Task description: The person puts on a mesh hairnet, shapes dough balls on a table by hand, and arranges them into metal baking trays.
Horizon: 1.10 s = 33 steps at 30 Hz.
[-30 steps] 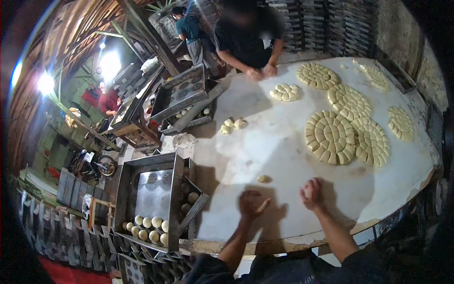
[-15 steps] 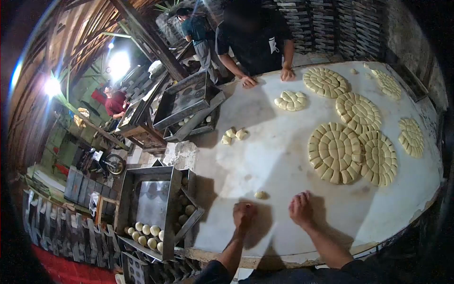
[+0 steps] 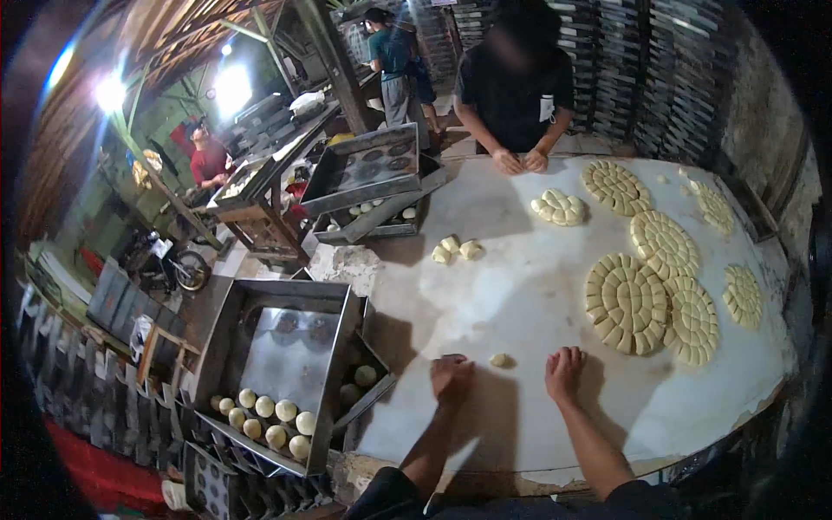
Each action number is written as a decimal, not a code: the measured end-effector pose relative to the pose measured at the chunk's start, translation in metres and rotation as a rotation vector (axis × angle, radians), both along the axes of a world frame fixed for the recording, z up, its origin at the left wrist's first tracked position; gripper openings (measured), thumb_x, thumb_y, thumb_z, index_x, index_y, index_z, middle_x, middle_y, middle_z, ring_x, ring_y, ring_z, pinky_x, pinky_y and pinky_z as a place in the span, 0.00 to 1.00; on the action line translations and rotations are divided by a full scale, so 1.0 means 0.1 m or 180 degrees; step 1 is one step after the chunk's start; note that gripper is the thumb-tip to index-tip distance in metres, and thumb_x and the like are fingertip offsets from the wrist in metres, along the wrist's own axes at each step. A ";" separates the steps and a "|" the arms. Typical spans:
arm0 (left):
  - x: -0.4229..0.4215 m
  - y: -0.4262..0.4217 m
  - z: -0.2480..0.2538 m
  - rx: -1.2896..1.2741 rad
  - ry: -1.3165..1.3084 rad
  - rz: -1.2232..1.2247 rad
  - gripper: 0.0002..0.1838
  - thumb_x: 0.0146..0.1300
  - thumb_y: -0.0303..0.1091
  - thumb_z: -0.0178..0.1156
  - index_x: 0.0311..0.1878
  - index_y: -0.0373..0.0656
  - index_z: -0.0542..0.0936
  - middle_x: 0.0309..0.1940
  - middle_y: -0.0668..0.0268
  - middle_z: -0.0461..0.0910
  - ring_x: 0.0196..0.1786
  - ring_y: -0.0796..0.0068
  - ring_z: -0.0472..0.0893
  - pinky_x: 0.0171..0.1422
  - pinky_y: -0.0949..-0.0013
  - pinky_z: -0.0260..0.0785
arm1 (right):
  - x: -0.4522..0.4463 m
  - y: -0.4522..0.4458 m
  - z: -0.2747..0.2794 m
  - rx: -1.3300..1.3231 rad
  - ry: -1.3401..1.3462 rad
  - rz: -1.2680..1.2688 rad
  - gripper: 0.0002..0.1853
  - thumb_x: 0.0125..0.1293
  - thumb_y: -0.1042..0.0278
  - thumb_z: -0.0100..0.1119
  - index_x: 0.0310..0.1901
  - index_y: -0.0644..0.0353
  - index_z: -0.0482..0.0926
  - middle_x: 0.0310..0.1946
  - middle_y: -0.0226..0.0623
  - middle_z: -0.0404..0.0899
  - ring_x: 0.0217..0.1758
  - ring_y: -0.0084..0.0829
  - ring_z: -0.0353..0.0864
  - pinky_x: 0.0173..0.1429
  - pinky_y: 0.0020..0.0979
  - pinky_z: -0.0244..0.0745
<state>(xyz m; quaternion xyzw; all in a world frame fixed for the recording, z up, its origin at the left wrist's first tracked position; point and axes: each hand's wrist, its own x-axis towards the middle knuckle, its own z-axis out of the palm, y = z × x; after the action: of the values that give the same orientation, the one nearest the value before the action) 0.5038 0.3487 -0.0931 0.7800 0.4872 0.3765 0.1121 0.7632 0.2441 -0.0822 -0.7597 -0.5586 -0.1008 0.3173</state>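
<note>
My left hand [image 3: 452,379] rests on the pale tabletop with its fingers curled in; whatever lies under it is hidden. My right hand [image 3: 565,373] is palm down on the same surface, fingers drawn together and bent, its underside out of sight. Between the two lies a small dough piece [image 3: 500,360], closer to the left hand and touched by neither. Farther up are several dough lumps [image 3: 457,250] in a cluster. To the right of my right hand sits a large round of dough cut into segments [image 3: 626,303].
More segmented dough rounds [image 3: 666,244] cover the table's right side. At left stands a metal tray [image 3: 286,347] with several dough balls [image 3: 276,436]; another tray [image 3: 360,169] is behind it. Opposite, a person in dark clothes [image 3: 516,95] has both hands at the table edge.
The view has shifted, so the table sits lower. My hands stay on the table beside the small dough piece. The hands of the person opposite have come together.
</note>
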 end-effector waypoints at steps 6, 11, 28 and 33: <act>-0.36 -0.79 -0.28 -0.0342 -0.0029 -0.1289 0.12 0.65 0.34 0.57 0.49 0.42 0.79 0.46 0.55 0.79 0.46 0.54 0.79 0.56 0.54 0.72 | -0.60 -0.06 0.09 -0.0679 0.1797 -0.0257 0.09 0.59 0.67 0.66 0.36 0.61 0.78 0.37 0.43 0.77 0.40 0.41 0.78 0.40 0.42 0.75; -0.72 -0.86 -0.18 -0.1415 -0.0513 -0.1316 0.15 0.69 0.37 0.57 0.55 0.42 0.76 0.45 0.58 0.78 0.44 0.61 0.80 0.50 0.57 0.75 | -1.22 0.33 0.08 -0.0121 0.0986 0.0024 0.11 0.58 0.68 0.69 0.39 0.61 0.80 0.33 0.42 0.79 0.37 0.42 0.79 0.42 0.41 0.74; -1.01 -0.65 0.49 -0.2231 -0.1612 -0.1570 0.18 0.78 0.43 0.46 0.50 0.37 0.76 0.26 0.62 0.75 0.28 0.75 0.76 0.33 0.68 0.68 | -1.75 0.02 1.22 -0.1358 0.2212 0.2133 0.09 0.66 0.66 0.63 0.43 0.62 0.82 0.34 0.34 0.82 0.33 0.23 0.78 0.40 0.30 0.77; -0.51 -0.93 1.22 -0.2707 -0.1432 -0.1616 0.15 0.77 0.38 0.50 0.54 0.38 0.76 0.27 0.65 0.76 0.29 0.78 0.74 0.36 0.71 0.68 | -1.33 -0.41 1.01 -0.0506 0.3766 0.1592 0.08 0.70 0.69 0.57 0.47 0.62 0.79 0.32 0.23 0.73 0.38 0.20 0.71 0.43 0.25 0.68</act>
<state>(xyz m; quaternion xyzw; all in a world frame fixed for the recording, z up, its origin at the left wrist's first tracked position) 0.4526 0.2560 0.0291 0.6591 0.3568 0.2649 0.6067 0.6303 0.2032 0.0183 -0.5549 -0.4553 0.4535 0.5283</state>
